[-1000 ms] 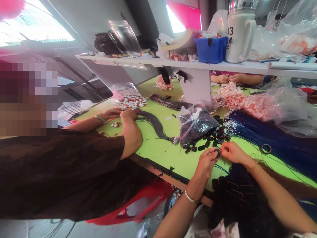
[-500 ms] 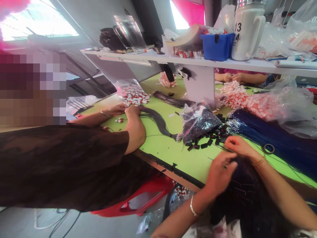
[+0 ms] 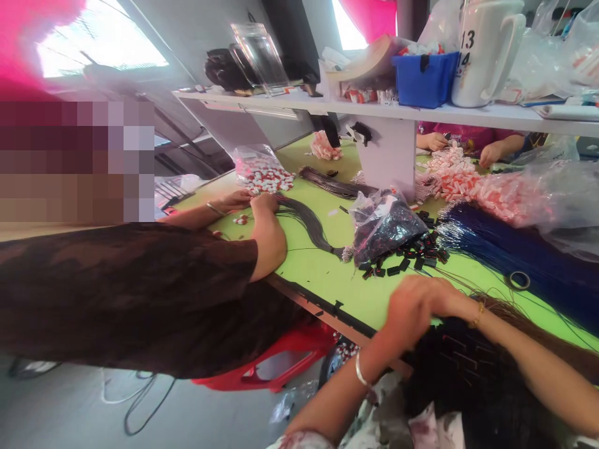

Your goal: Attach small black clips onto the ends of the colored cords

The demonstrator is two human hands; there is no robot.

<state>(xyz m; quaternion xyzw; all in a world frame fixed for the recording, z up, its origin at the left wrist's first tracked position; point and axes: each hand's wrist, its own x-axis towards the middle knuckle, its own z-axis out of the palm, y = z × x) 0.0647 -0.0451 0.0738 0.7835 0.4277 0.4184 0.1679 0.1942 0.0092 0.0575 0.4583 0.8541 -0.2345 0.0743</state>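
My left hand [image 3: 409, 310], a silver bangle on its wrist, is raised at the near edge of the green table [image 3: 322, 274]. It meets my right hand [image 3: 442, 295], and the two overlap. The fingers of both are curled and smeared by motion, so what they hold cannot be made out. Just beyond them lie small black connectors [image 3: 397, 268] beside a clear bag of dark parts [image 3: 384, 227]. Thin brown wires [image 3: 528, 318] run to the right of my right hand. Below my hands rests a dark bundle [image 3: 458, 355] with black pieces on it.
A co-worker in a dark top [image 3: 116, 299] handles parts at the left. Blue wires [image 3: 505, 255] and a tape ring [image 3: 518, 280] lie at the right. A shelf [image 3: 290, 107] crosses behind, holding a blue bin [image 3: 425, 80] and a white mug [image 3: 482, 56]. Another person's hands show beneath it.
My hands have come together from slightly apart, and my left hand's fingers have closed up. The view has shifted a little. The far person's hands have moved apart.
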